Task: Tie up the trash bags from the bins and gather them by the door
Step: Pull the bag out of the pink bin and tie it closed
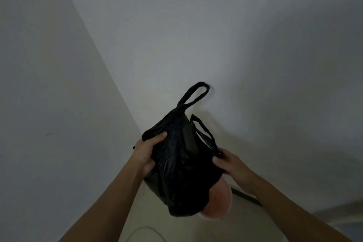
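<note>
A black plastic trash bag [180,165] hangs in front of me in a dim corner of the room. My left hand [146,153] grips the bag's upper left side, thumb on the front. My right hand [229,165] pinches the base of the bag's right handle loop. The other handle loop [194,94] stands up free above the bag. The bag's mouth is gathered but I cannot tell if it is knotted. Below the bag, a pink round bin [218,200] shows at its lower right, mostly hidden by the bag.
Two plain white walls meet in a corner [117,88] just behind the bag. A dark skirting strip [245,195] runs along the right wall's foot. A thin pale cord [145,230] lies on the light floor near the bottom edge.
</note>
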